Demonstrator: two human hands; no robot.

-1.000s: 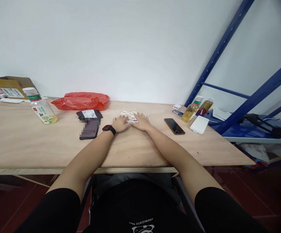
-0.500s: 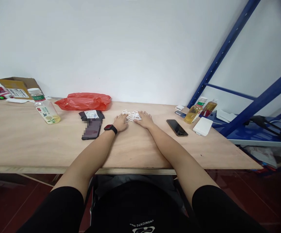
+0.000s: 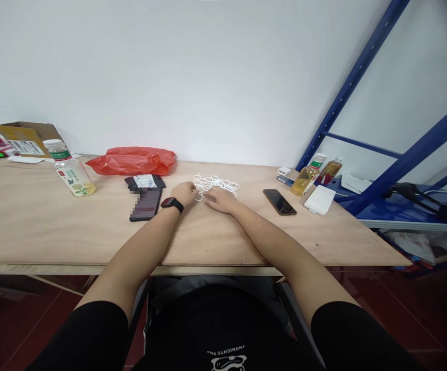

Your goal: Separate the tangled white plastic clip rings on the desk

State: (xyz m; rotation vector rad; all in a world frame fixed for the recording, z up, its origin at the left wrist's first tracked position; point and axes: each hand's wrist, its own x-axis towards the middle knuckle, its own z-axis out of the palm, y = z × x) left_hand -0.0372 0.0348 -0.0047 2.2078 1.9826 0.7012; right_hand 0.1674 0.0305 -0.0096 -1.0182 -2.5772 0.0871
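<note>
A loose pile of small white plastic rings [image 3: 227, 184] is spread on the wooden table in front of me. At its left edge is my left hand [image 3: 184, 193], with a black watch on the wrist. Its fingers are curled in and their tips meet the rings; what they pinch, if anything, is too small to make out. My right hand [image 3: 220, 200] rests low on the near side of the pile, partly covering it. Its fingers point left, slightly apart, with the tips close to a ring lying between the hands.
Left of my hands lie a dark phone [image 3: 146, 206], a black packet [image 3: 145, 182] and a red plastic bag [image 3: 134, 161]. Farther left stand a bottle [image 3: 74, 175] and cardboard box [image 3: 30, 136]. On the right are another phone [image 3: 279, 202], a white case [image 3: 319, 200], bottles [image 3: 304, 180] and a blue rack [image 3: 362, 77].
The white rings, earlier bunched between both hands, now spread wider to the right. My right hand has drawn nearer and turned leftward; my left fingers have curled in.
</note>
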